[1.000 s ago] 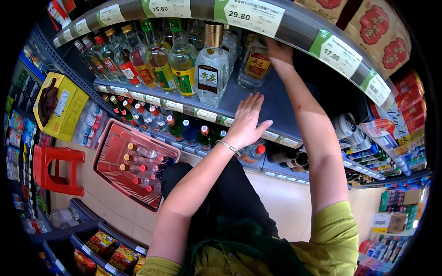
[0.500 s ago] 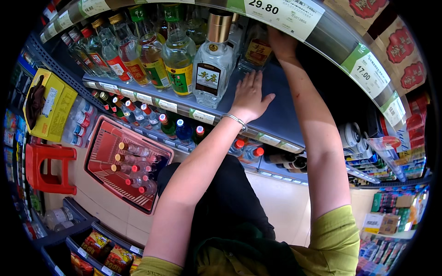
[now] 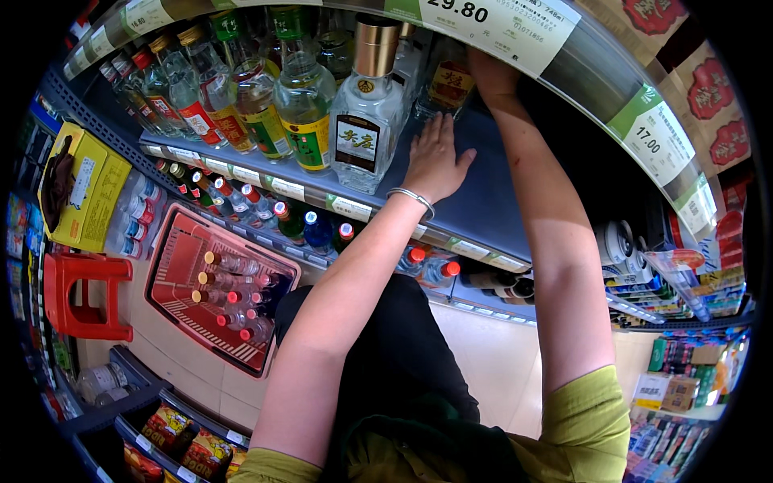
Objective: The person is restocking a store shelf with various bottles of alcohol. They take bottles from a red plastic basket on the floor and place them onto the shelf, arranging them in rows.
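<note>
My left hand [image 3: 437,161] lies with its fingers stretched out over the dark shelf [image 3: 483,197]. Its fingertips come to the foot of a clear bottle with a gold and red label [image 3: 452,79] standing further back. To the left of this hand stands a square clear liquor bottle [image 3: 366,133] with a tall copper-coloured cap. My right hand [image 3: 493,74] reaches deep under the upper shelf edge, to the right of the gold-labelled bottle. Its fingers are hidden in the shadow there, so whether it holds anything is not visible.
A row of liquor bottles [image 3: 241,97] continues to the left. Smaller capped bottles [image 3: 290,223] fill the shelf below. On the floor are a red basket [image 3: 173,278] holding several bottles, a red stool [image 3: 68,294] and a yellow box [image 3: 88,189]. The upper shelf's tag rail [image 3: 596,76] curves over my right arm.
The view has shifted slightly. My left hand has moved a little toward the back of the shelf, nearer the gold-labelled bottle; my right arm stays reached in under the upper shelf.
</note>
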Motion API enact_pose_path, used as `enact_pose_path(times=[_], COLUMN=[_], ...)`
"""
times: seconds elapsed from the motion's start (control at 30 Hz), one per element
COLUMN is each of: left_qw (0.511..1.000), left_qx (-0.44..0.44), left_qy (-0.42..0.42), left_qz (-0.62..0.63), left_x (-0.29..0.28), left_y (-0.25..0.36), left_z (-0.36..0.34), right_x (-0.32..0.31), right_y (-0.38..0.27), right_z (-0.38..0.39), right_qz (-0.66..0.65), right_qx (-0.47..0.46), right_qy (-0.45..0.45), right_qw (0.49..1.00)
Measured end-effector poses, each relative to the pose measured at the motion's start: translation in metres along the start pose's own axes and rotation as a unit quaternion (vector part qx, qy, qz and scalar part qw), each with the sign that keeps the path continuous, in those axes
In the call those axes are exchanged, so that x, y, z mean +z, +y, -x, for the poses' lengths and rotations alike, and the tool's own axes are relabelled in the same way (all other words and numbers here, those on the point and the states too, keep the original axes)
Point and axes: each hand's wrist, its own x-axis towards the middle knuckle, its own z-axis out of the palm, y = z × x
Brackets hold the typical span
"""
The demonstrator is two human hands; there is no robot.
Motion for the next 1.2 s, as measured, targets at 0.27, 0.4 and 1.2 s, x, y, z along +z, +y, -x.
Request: enact_pose_path(times=[0.27, 0.4, 1.2], left_qw=[1.000, 0.999, 0.825], left_qx=[0.007, 0.015, -0.422], left_qy=[0.011, 0.038, 0.334], left_qz=[0.002, 0.000, -0.174], left_x=[0.006, 0.000, -0.219], left_y=[0.001, -0.007, -0.301], left_z=[-0.003, 0.002, 0.407], right_x=[0.005, -0.010, -0.090], right_y=[0.012, -0.010, -0.511], right_z=[0.005, -0.005, 0.161], right_qz=[0.094, 0.028, -0.547], right_qx=[-0.020, 0.002, 0.137], right_qy=[-0.015, -0.039, -0.711], right_qw=[0.995, 0.999, 0.420])
